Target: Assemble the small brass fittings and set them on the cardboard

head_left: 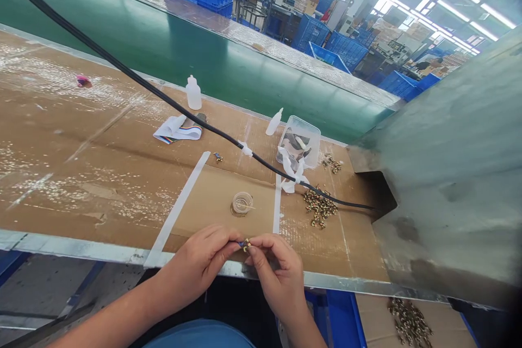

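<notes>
A: What surfaces the table [81, 246]?
B: Brown cardboard [122, 190], bearing two white tape strips [181, 206].
A: And on it?
B: Two white bottles [193, 95] towards the rear; a clear box [313, 155]; a round cup [242, 211] between the strips; heaped metal parts [320, 205] at right.

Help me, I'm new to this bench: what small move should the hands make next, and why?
Perhaps ease the right hand off the small part to inspect it: both hands pinch it, the left hand might hold it alone, and their grip hides some of it.
</notes>
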Demonstrator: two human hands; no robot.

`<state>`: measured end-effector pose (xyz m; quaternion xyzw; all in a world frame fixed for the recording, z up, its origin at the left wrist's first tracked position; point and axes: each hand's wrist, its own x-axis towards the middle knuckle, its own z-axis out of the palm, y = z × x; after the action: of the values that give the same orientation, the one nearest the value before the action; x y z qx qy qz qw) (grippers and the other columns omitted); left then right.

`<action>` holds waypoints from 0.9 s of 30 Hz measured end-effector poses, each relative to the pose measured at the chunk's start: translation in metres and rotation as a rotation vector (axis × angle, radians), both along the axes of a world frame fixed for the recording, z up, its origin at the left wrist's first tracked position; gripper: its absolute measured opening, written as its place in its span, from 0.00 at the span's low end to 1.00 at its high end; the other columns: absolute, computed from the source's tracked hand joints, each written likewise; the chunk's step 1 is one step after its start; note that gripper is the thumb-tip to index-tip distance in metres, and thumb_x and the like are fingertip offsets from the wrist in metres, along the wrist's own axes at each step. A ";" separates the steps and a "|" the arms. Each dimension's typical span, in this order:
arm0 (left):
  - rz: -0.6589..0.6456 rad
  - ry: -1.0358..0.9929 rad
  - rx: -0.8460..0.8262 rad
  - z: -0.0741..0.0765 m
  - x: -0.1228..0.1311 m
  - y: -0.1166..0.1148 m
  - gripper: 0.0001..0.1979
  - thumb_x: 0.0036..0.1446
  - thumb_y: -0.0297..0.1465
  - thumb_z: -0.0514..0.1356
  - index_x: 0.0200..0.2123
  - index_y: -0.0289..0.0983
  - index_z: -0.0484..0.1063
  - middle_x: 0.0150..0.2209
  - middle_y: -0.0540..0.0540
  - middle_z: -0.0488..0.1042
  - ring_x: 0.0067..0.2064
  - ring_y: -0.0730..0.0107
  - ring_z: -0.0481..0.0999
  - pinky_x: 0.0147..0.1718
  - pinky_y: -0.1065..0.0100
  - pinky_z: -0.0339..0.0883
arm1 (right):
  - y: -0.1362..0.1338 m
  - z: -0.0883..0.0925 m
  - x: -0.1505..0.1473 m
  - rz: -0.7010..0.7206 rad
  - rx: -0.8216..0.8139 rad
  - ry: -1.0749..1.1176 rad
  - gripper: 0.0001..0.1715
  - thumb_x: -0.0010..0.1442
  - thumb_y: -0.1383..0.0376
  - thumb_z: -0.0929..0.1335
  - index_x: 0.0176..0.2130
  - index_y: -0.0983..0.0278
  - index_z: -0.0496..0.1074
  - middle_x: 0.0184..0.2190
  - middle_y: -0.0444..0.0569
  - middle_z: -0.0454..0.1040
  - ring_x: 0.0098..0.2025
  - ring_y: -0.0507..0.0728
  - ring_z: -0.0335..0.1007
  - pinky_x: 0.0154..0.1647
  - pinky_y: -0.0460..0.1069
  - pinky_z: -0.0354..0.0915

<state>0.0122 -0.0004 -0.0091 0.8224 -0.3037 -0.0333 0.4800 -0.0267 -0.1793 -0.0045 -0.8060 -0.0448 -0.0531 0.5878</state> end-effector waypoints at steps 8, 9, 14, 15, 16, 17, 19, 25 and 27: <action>0.006 0.048 -0.005 0.001 -0.002 0.000 0.07 0.64 0.25 0.50 0.40 0.39 0.67 0.34 0.50 0.73 0.37 0.73 0.72 0.38 0.73 0.64 | -0.001 0.000 -0.001 0.015 -0.019 0.003 0.07 0.63 0.67 0.65 0.38 0.61 0.73 0.29 0.45 0.73 0.30 0.53 0.70 0.31 0.46 0.65; 0.007 0.052 -0.005 0.001 -0.002 0.000 0.07 0.64 0.25 0.51 0.40 0.39 0.67 0.34 0.51 0.73 0.37 0.73 0.72 0.38 0.73 0.63 | -0.001 0.000 0.000 0.017 -0.022 -0.005 0.07 0.62 0.67 0.65 0.38 0.61 0.73 0.29 0.45 0.73 0.31 0.53 0.70 0.30 0.46 0.65; 0.038 0.096 -0.010 -0.003 -0.002 0.001 0.07 0.64 0.26 0.52 0.40 0.40 0.68 0.35 0.52 0.73 0.38 0.74 0.72 0.38 0.73 0.63 | 0.000 0.003 0.002 0.022 -0.057 -0.042 0.04 0.60 0.68 0.68 0.35 0.61 0.74 0.29 0.45 0.74 0.31 0.52 0.69 0.30 0.44 0.64; 0.044 0.107 -0.019 -0.003 -0.002 0.001 0.07 0.64 0.26 0.52 0.40 0.41 0.69 0.35 0.52 0.73 0.38 0.74 0.72 0.38 0.74 0.63 | 0.000 0.004 0.002 0.022 -0.060 -0.048 0.05 0.60 0.68 0.67 0.34 0.61 0.74 0.29 0.45 0.74 0.31 0.52 0.69 0.30 0.44 0.64; 0.050 0.115 -0.030 -0.003 -0.002 0.001 0.07 0.63 0.26 0.53 0.40 0.41 0.69 0.35 0.53 0.74 0.38 0.74 0.72 0.38 0.74 0.63 | 0.000 0.004 0.002 0.024 -0.061 -0.053 0.05 0.61 0.68 0.67 0.34 0.61 0.74 0.28 0.45 0.73 0.31 0.52 0.69 0.31 0.45 0.64; 0.054 0.121 -0.041 -0.003 -0.003 0.002 0.07 0.63 0.26 0.53 0.40 0.42 0.69 0.35 0.53 0.74 0.38 0.75 0.73 0.38 0.74 0.64 | 0.000 0.004 0.003 0.027 -0.062 -0.059 0.05 0.61 0.69 0.67 0.34 0.61 0.74 0.28 0.45 0.73 0.31 0.52 0.69 0.31 0.45 0.64; 0.061 0.124 -0.054 -0.002 -0.003 0.002 0.08 0.62 0.26 0.54 0.40 0.42 0.69 0.35 0.54 0.74 0.38 0.76 0.73 0.38 0.75 0.64 | -0.001 0.003 0.003 0.030 -0.067 -0.078 0.06 0.61 0.69 0.67 0.34 0.61 0.74 0.28 0.45 0.74 0.31 0.53 0.70 0.32 0.46 0.64; 0.067 0.106 -0.052 -0.001 -0.001 0.001 0.07 0.62 0.25 0.53 0.37 0.40 0.70 0.32 0.54 0.73 0.35 0.76 0.72 0.36 0.76 0.63 | -0.002 -0.003 0.003 0.043 -0.095 -0.178 0.10 0.60 0.73 0.66 0.38 0.60 0.75 0.34 0.47 0.75 0.34 0.52 0.71 0.35 0.45 0.68; 0.066 0.086 -0.058 -0.002 0.000 0.002 0.07 0.62 0.25 0.53 0.37 0.40 0.69 0.32 0.53 0.73 0.35 0.76 0.72 0.36 0.76 0.63 | -0.002 -0.004 0.002 0.045 -0.118 -0.213 0.11 0.60 0.74 0.66 0.39 0.60 0.75 0.35 0.47 0.75 0.35 0.52 0.72 0.36 0.45 0.68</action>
<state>0.0121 0.0013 -0.0114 0.8156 -0.2563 -0.0442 0.5169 -0.0249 -0.1811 -0.0088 -0.8278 -0.1280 -0.1224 0.5323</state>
